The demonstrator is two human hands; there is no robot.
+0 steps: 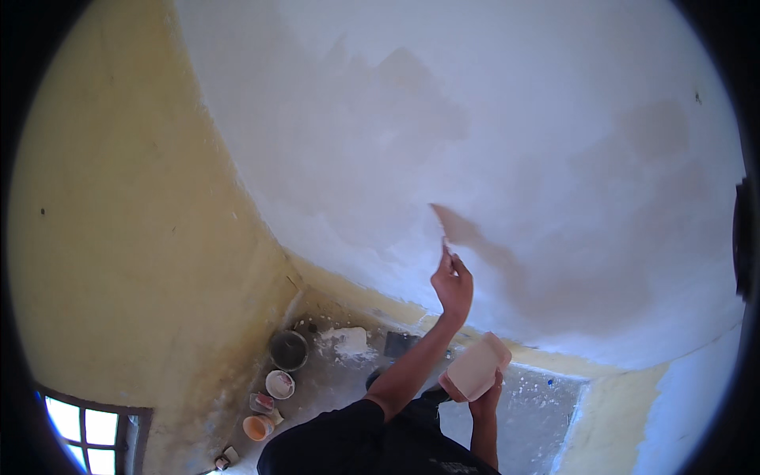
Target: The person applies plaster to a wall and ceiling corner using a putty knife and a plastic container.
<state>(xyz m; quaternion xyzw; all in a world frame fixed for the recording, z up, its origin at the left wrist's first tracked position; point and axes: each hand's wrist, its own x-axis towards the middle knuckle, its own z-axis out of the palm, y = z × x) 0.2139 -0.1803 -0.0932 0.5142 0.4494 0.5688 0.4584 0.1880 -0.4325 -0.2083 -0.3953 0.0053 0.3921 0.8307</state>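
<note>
My left hand (454,286) is closed round the handle of a putty knife (440,225), reaching up and forward. Its thin blade lies at the white wall (356,174), and a dark shadow spreads to its right. Lower and to the right, my right hand (486,398) grips a flat, pale pink, roughly rectangular board or tray (478,369) from below and along its right edge. I cannot tell whether it carries any filler. Damp-looking greyish patches (419,91) mark the wall at the upper middle and right.
A yellow wall (127,174) meets the white one at a corner on the left. On the floor stand a black bucket (288,350), a white bucket (280,385) and an orange bucket (257,427). White spill (348,342) lies nearby. A barred window (91,431) is at lower left.
</note>
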